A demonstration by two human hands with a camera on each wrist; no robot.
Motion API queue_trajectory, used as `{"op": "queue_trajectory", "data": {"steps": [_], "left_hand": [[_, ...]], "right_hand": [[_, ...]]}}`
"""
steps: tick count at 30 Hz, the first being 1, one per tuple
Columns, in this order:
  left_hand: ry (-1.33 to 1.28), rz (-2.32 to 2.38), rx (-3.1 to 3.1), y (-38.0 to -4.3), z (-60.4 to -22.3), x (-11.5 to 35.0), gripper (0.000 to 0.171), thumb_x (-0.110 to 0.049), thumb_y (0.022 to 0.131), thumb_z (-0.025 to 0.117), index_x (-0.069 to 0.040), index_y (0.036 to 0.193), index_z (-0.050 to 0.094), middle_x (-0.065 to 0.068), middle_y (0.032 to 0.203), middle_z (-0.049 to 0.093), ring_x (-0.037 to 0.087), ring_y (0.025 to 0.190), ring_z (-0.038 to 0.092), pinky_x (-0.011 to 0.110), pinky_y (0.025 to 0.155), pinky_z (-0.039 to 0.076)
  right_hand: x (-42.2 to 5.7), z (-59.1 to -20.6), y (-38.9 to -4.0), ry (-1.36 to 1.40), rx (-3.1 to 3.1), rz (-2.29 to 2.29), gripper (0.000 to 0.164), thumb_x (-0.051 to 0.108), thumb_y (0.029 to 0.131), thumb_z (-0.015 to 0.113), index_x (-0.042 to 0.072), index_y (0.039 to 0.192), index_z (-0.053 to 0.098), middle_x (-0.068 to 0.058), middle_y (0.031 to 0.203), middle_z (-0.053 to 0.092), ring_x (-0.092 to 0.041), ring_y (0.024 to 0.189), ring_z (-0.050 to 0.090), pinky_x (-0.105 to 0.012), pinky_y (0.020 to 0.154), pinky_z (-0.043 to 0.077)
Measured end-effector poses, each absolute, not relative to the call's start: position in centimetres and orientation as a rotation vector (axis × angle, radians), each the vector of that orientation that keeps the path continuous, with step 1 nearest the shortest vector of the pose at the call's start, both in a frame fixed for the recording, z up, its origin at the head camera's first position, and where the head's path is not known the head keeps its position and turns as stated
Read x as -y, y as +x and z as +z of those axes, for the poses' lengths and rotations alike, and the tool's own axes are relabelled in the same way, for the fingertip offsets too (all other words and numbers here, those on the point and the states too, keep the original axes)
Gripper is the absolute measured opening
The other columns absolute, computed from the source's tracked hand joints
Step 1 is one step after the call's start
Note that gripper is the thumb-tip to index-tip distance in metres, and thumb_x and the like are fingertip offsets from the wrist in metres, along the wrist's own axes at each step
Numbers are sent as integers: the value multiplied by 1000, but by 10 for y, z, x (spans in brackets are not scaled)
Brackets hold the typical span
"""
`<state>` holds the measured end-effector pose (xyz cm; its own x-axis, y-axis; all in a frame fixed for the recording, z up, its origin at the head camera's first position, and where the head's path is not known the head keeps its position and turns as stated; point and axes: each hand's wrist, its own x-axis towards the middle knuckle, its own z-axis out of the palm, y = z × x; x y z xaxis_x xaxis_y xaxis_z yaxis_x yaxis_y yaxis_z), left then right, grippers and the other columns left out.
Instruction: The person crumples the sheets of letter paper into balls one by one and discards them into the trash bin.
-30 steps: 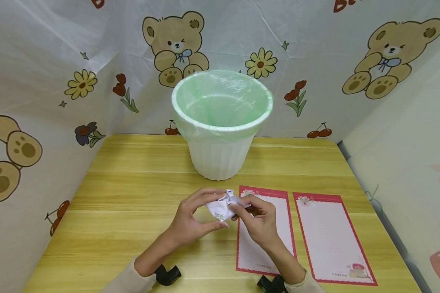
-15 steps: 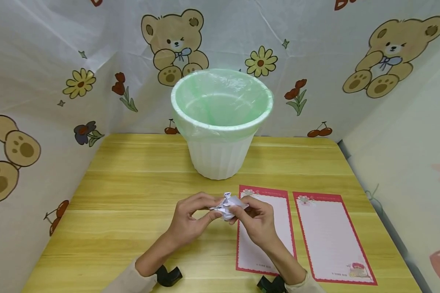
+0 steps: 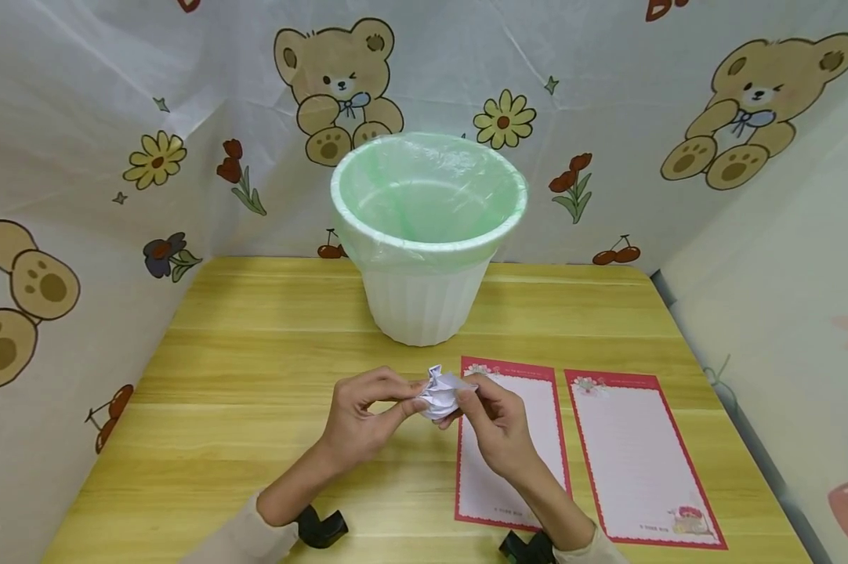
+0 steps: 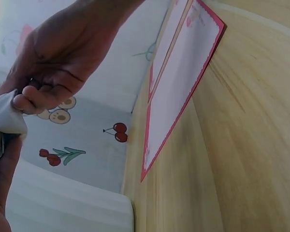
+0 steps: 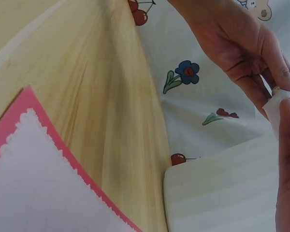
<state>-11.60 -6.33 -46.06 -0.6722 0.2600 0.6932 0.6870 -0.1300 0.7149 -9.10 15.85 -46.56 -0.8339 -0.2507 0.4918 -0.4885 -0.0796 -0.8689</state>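
Over the wood-grained table (image 3: pixel 255 352), fingers (image 3: pixel 394 388) pinch crumpled white paper (image 3: pixel 440 401)

Left hand (image 3: pixel 360 415) and right hand (image 3: pixel 500 427) both pinched crumpled paper (image 3: pixel 441 395), lower centre of frame. White bin (image 3: pixel 424 305), green liner (image 3: pixel 427 207), stood upright above it. Two red-edged sheets (image 3: pixel 646 454) lay lower right, side by side on the table (image 3: pixel 255 345); right forearm crossed the inner one. Bear-print cloth (image 3: pixel 438 70) filled the top.
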Motion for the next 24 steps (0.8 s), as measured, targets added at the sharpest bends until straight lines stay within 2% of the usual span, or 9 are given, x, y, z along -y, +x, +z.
{"op": "queue_trajectory", "data": {"steps": [4,9,13,17,24], "left_hand": [[-1044,-1897,1808,-118,-457,65,19,8,86,85,1,103,83,16,93,79,17,91,81,31,75,68],[-1030,-1965,1791,-117,-455,66,24,16,81,84,1,98,81,14,94,80,16,97,82,33,76,68],[-1045,-1989,1781,-117,-454,67,25,18,79,84,1,96,81,17,93,80,13,97,81,33,76,68],[-1098,-2010,1783,-116,-452,67,24,18,81,83,1,98,81,19,96,80,12,98,80,34,76,68],[-1185,-2038,1764,-116,-453,66,26,19,82,81,2,101,80,21,100,80,13,102,80,35,77,68]], "right_hand": [[-160,-465,-93,808,2023,1980,26,-11,110,42,-6,118,66,-14,99,71,-12,85,71,-27,80,65],[-162,-465,-97,735,1991,2067,18,-4,110,50,-6,115,68,0,110,68,-8,103,64,-21,87,60],[-167,-466,-101,741,1973,2312,24,4,111,53,5,130,68,2,130,66,-9,116,65,-22,96,61],[-173,-468,-103,786,1912,2548,31,7,112,52,15,139,66,3,136,67,-8,114,68,-24,98,62],[-176,-471,-108,914,1768,2748,27,10,111,58,11,137,65,5,127,71,-4,109,69,-19,96,60]]}}
